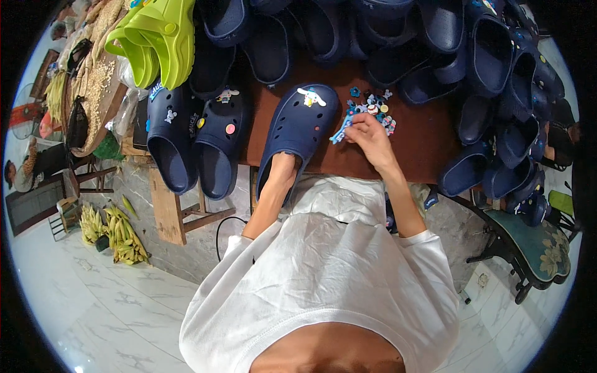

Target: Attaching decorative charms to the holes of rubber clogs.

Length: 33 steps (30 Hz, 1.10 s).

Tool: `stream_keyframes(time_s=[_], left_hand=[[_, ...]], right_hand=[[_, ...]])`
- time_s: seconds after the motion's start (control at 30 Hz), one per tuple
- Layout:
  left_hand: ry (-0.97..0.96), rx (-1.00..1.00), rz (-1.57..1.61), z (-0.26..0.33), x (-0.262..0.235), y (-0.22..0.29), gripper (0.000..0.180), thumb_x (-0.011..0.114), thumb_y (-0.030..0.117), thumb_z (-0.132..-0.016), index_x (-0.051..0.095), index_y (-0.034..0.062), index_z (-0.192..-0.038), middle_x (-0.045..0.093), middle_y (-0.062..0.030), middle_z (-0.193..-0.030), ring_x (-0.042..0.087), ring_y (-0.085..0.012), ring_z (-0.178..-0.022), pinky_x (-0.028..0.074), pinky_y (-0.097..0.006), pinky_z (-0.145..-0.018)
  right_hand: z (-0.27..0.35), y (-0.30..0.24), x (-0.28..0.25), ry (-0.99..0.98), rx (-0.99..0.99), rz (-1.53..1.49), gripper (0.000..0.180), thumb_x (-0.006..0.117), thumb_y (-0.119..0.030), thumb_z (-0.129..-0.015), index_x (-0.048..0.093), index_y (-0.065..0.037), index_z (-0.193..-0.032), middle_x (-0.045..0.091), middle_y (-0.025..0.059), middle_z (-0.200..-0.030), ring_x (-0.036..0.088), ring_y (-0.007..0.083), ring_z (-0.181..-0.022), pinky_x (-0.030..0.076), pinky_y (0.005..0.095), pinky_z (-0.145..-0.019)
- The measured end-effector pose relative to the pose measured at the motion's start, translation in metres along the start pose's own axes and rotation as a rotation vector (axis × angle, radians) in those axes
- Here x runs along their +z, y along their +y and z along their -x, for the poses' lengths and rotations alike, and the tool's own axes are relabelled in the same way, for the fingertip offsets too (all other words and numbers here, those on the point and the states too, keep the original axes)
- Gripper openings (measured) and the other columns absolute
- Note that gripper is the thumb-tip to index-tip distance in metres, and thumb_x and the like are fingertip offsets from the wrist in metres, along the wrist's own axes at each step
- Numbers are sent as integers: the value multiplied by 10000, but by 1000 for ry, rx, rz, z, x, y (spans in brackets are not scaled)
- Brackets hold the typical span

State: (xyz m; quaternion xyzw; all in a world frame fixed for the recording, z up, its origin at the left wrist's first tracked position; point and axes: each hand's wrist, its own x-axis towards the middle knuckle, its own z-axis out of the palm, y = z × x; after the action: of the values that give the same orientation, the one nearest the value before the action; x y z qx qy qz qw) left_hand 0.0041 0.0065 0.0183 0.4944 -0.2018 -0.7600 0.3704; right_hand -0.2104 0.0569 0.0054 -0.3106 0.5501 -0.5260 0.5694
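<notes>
White sleeves and shirt front [323, 280] fill the lower frame; both forearms rise from them toward a brown table [429, 143].

Left hand [281, 171]: pushed inside the heel opening of a navy clog [301, 127] that lies on the table's near edge, toe pointing away. Fingers are hidden inside the shoe, so I cannot tell whether they are clenched or loose. A white cartoon charm [311, 97] sits on the clog's toe.

Right hand [371, 138]: just right of the clog, fingers curled and pinched on a small light-blue charm [341, 133], which sticks out leftward from the fingertips, close to the clog's side. Contact with the shoe is not resolvable.

Loose charms [373, 104]: a small multicoloured pile on the table, just beyond the right hand.

Surroundings: a pair of navy clogs with charms [196, 140] lies to the left of the held one, toes away. Lime-green clogs [155, 40] are stacked at upper left. More plain navy clogs [497, 74] are heaped along the far side and the right side of the table. Bananas [115, 233] lie on the marble floor at lower left.
</notes>
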Motion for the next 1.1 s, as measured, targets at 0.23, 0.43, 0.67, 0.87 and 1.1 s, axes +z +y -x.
stream_keyframes(time_s=[0.23,0.43,0.67,0.87,1.1], left_hand=[[-36,42,-8,-3,0,-14,370,551,205,-986,545,-10,-1287,613,-98,-1256,604,-194,-1095,483,-339,-970],[-15,82,-26,-8,-12,-28,372,550,204,-987,541,-3,-1295,608,-93,-1265,594,-197,-1121,474,-336,-984],[-45,63,-24,-11,-14,-31,382,520,224,-1003,522,4,-1315,594,-86,-1285,587,-198,-1130,470,-340,-991],[-57,58,-19,-9,-10,-22,368,493,199,-1010,519,-11,-1311,593,-104,-1282,582,-206,-1142,458,-351,-1015],[-104,42,16,-10,-14,-22,385,523,170,-991,498,-21,-1324,570,-101,-1300,566,-192,-1162,457,-330,-1003]], right_hand=[[-15,5,36,-66,24,-79,208,669,-73,-912,564,-22,-1085,662,53,-915,625,92,-818,505,226,-707],[-16,5,38,6,-44,88,180,733,-68,-855,604,-26,-972,645,29,-873,593,73,-754,493,210,-695],[-21,10,43,73,-133,257,246,772,-85,-808,596,-17,-965,615,22,-834,558,82,-724,491,232,-665],[-4,12,64,216,-284,329,275,679,-82,-880,571,-17,-1124,585,62,-923,573,115,-751,498,254,-656],[24,10,70,199,-490,678,329,590,-101,-940,567,-52,-1264,518,138,-1100,599,237,-860,508,351,-751]])
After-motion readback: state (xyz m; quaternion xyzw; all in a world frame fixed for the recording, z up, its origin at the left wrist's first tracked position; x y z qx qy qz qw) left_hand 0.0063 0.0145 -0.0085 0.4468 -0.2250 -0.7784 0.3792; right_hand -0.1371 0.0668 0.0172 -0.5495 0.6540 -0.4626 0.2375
